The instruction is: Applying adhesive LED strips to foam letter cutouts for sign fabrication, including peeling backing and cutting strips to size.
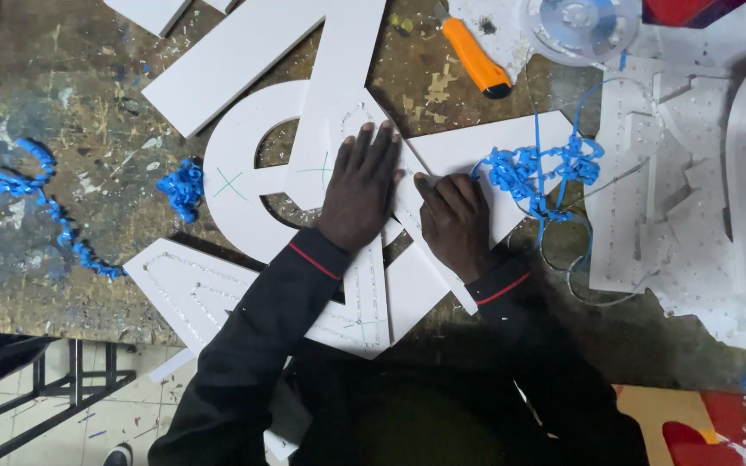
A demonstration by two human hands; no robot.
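Observation:
My left hand [360, 185] lies flat, fingers together, on a white cut-out letter board [338, 129] at the middle of the bench. My right hand [452, 223] is curled beside it, its fingertips pinching something small at the edge of a white pointed panel [468, 147]; what it pinches is too small to tell. A tangle of blue plastic strip [533, 173] lies just right of that hand. Both sleeves are dark with a red cuff line.
An orange utility knife [475, 59] lies at the top. A clear spool [582, 24] sits top right. More white perforated letter shapes [692, 198] fill the right side. Blue strip curls [41, 203] lie at left on the worn workbench [62, 112]. A round white letter [235, 185] lies under the boards.

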